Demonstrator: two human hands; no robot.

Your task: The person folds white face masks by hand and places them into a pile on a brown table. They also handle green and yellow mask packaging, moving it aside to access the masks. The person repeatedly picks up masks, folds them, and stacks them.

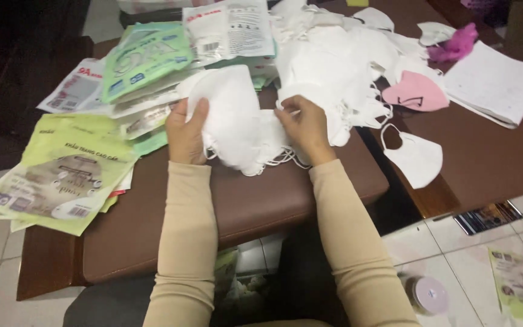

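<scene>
Left hand (184,132) clamped on the left edge of a white mask stack (234,118), fingers wrapped over its top, thumb side under; right hand (302,128) pinching the stack's right edge, ear loops trailing below. Stack held just above the brown bench (152,224), near its middle, probably gripped from both sides to square the layers and stop them fanning. Loose mask pile (334,57) just beyond, touching the right hand's knuckles. Flat packets (62,175) spread left, some overhanging the bench's left edge. Pink mask (416,94) and single white mask (417,158) right, the latter near the gap beside a second surface. Notebook (494,82) far right. Bare bench only at the near side, ahead of the forearms.
</scene>
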